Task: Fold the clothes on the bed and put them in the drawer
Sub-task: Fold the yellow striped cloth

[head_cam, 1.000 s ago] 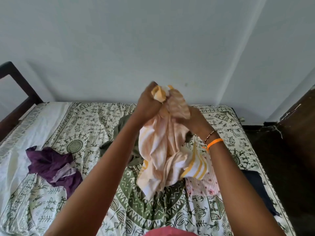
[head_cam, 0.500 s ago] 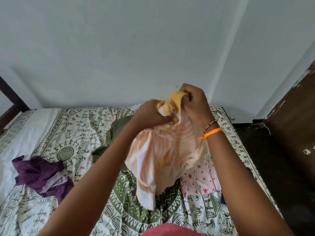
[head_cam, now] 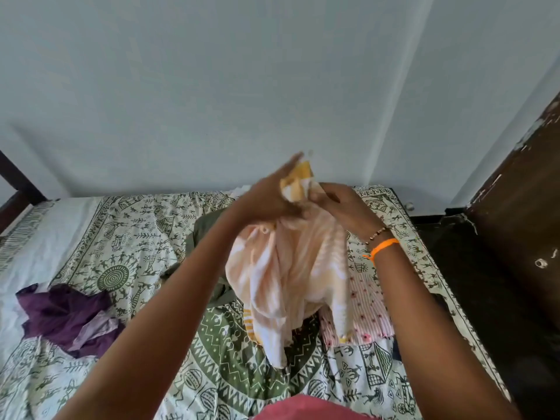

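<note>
Left hand [head_cam: 266,197] and right hand [head_cam: 342,207] both grip bunched top of peach striped garment [head_cam: 285,268], held up over bed [head_cam: 121,231]. Not folded yet. Left: purple heap [head_cam: 63,316], olive piece [head_cam: 209,237], one each. Pink floral piece [head_cam: 368,313] looks folded. Drawer unseen.

- We see soft, even daylight on the pale wall [head_cam: 212,86]; shadows are faint.
- Motion blur smears the left hand [head_cam: 272,192].
- Wide-angle bending shows toward 3 and 9 o'clock.
</note>
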